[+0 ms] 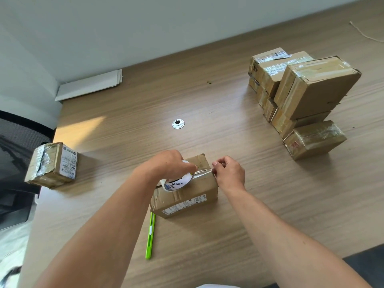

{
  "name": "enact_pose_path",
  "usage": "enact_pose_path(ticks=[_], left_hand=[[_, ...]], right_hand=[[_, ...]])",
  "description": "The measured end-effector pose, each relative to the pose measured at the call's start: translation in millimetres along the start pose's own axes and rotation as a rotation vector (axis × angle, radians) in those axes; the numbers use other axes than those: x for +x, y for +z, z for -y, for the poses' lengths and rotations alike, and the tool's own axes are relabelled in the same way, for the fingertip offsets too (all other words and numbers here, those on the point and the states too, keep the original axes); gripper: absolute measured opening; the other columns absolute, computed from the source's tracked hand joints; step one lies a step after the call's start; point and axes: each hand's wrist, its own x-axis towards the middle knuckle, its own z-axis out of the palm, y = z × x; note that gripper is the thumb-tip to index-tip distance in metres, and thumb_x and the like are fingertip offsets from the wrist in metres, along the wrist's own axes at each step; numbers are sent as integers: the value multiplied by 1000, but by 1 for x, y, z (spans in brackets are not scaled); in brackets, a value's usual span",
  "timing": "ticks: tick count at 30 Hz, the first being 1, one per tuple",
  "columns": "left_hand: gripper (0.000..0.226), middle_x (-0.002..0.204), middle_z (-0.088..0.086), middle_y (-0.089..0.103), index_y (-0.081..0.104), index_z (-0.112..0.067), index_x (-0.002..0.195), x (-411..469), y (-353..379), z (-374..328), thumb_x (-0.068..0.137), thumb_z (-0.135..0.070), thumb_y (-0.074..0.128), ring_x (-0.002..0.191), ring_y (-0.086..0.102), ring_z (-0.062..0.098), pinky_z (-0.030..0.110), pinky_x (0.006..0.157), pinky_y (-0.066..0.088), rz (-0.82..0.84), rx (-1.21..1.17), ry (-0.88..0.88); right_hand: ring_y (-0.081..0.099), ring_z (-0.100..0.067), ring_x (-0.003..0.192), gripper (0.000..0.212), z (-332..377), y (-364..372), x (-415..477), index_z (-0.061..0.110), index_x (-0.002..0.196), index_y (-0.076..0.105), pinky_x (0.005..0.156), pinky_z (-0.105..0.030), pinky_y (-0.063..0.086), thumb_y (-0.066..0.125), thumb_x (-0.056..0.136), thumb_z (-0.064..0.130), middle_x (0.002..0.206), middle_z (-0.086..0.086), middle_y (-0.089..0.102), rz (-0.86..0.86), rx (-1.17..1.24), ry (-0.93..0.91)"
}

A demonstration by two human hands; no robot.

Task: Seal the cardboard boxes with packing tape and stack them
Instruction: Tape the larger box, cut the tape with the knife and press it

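A cardboard box lay near the front of the wooden table, directly before the person. Above its top, the left hand kept its grip closed around a roll of packing tape, while the right hand pinched the drawn-out tape end. A green utility knife lay just beside the box. Sealed boxes stood stacked far right; another box sat left.

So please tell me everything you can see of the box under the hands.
The box is brown, creased cardboard, lying flat on the table. A white printed label runs along its near side. The left hand holds a tape roll on its top, and the right hand pulls a tape strip. A green cutter lies just in front.
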Motion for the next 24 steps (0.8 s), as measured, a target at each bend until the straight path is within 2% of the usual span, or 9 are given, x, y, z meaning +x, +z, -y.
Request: enact_pose_path(ticks=[3,5,8,10,14,17,19,21,24], left_hand=[[46,64,0,62,76,-13,86,1,1,2,85,-58,65,61,56,18,28,57,39,-11,-17,10],[42,59,-4,63,77,-16,80,1,2,3,84,-56,66,58,56,16,27,55,38,-21,-37,22],[42,57,-6,63,77,-15,76,0,5,4,82,-55,68,57,57,14,27,54,38,-49,-58,28],[44,54,-7,61,77,-13,76,-1,6,4,82,-56,67,56,56,15,27,54,38,-66,-57,29],[54,61,-2,62,72,-10,74,-2,8,4,86,-61,62,61,57,17,29,55,39,-84,-41,58],[56,65,2,59,65,-7,75,-4,11,5,91,-59,54,63,53,20,31,57,36,-91,-56,94],[54,67,3,57,63,-5,74,-6,11,5,87,-56,51,63,49,22,32,58,35,-99,-96,99],[46,68,5,52,55,-10,68,-7,11,6,81,-53,48,63,44,22,32,57,33,-111,-131,108],[42,67,5,51,50,-11,65,-8,12,10,89,-46,50,61,43,22,31,55,31,-122,-147,117]], right_hand=[[62,-20,83,16,0,2,0,19,82,64,60,-21,30,64,98,23,78,2,67,11,-2,12],[64,-23,95,8,-1,4,-1,17,97,66,67,-21,32,63,99,25,86,1,66,26,-4,22],[58,-28,117,49,-6,5,-2,21,140,51,90,-28,43,68,95,34,114,-9,67,58,14,83],[53,-30,125,65,-10,4,0,24,149,42,102,-34,42,72,92,37,131,-14,59,48,1,112],[48,-33,119,49,0,4,-3,21,139,55,104,-35,37,69,93,22,130,-12,49,-83,-117,-124],[47,-34,106,22,13,13,-13,15,114,69,93,-39,41,69,92,16,115,-11,55,-166,-174,-351],[51,-35,100,9,14,17,-15,12,100,70,83,-40,44,68,92,14,105,-11,60,-188,-239,-429],[55,-33,96,6,12,19,-16,10,97,67,79,-38,45,65,94,14,102,-11,61,-115,-248,-415],[55,-29,98,14,9,22,-16,11,103,60,81,-35,42,60,99,24,107,-10,57,-1,-197,-237]])
